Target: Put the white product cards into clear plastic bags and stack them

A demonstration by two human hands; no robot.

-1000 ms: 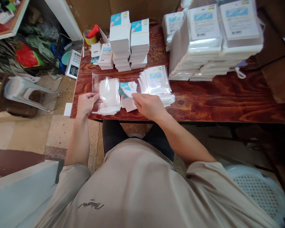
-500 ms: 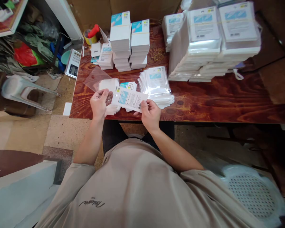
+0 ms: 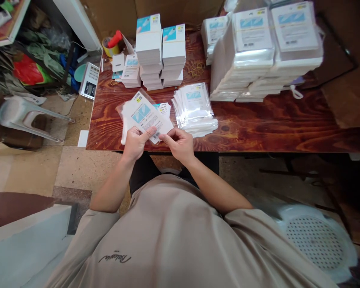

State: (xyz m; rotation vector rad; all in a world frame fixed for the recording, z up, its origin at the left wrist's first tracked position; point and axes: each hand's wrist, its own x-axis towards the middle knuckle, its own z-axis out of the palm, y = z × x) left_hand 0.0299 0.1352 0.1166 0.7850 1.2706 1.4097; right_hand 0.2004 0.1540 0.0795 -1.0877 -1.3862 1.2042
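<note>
A white printed card [image 3: 144, 114] with a blue picture is tilted in front of me, held by its lower end. A clear plastic sleeve [image 3: 146, 95] shows past its top edge; whether the card lies inside it or over it I cannot tell. My left hand [image 3: 135, 143] pinches the card's lower left edge, thumb on top. The fingers of my right hand [image 3: 180, 145] are closed at its lower right corner. Beneath are a pile of clear sleeves [image 3: 125, 130], partly covered, and loose cards [image 3: 165, 109]. Right of them lies a stack of sleeved cards [image 3: 195, 106].
Tall stacks of cards [image 3: 150, 42] stand at the back of the wooden table [image 3: 258, 128]. Large banded stacks of sleeved cards [image 3: 253, 44] rise at the back right. Rubber bands [image 3: 197, 69] lie between. A tape roll [image 3: 110, 48] sits at the back left.
The card has swung from lying crosswise to pointing up and left, and now overlaps the clear sleeve in my left hand. Both hands have come closer together.
</note>
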